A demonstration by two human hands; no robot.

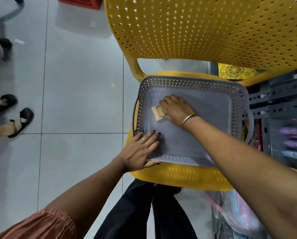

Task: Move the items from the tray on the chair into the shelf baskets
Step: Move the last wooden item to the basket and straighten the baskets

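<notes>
A grey perforated tray (213, 94) rests on the seat of a yellow plastic chair (187, 31). One small beige and gold box (158, 112) lies on the tray floor left of centre. My right hand (176, 109) reaches in from the right and its fingers close around that box, which still touches the tray. My left hand (140, 150) lies flat with fingers spread on the tray's near left corner, with its thumb along the near rim. I see nothing else inside the tray.
A grey metal shelf (282, 100) with colourful packets stands close on the right. A yellow patterned packet (235, 72) shows behind the chair. Another person's sandalled feet (9, 116) stand at the left. A red basket (80, 2) sits far back. My legs are below the chair.
</notes>
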